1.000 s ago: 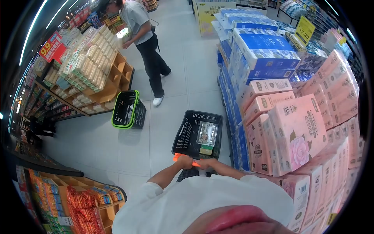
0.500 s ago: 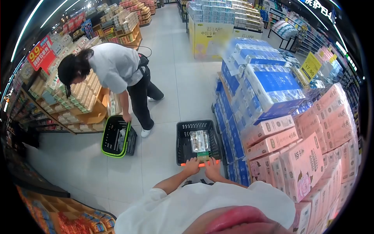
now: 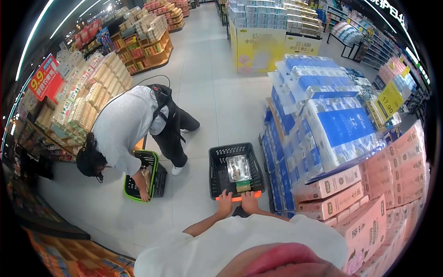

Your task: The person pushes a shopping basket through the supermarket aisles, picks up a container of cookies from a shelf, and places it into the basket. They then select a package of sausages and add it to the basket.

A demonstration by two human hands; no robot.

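Observation:
My left hand [image 3: 224, 204] and my right hand [image 3: 249, 201] are closed side by side on the orange handle [image 3: 236, 199] of a black shopping basket [image 3: 213, 173]. Inside the basket lies a clear plastic pack [image 3: 238, 168] with dark contents that I cannot make out. A small green and tan package [image 3: 243, 185] rests against its near end. Stacked blue-and-white packs [image 3: 339, 122] rise close to the basket's right side.
At left, another person [image 3: 127, 111] bends over a black basket with a green rim [image 3: 158, 187], one hand inside it. Pink tissue packs [image 3: 330, 189] are piled at my right. A shelf of packaged goods [image 3: 87, 101] stands behind that person. Tiled floor [image 3: 198, 111] runs ahead.
The other person has bent lower and moved a hand from the basket's handle into the basket. Both my hands stay on my basket's handle, and the blue packs appear nearer.

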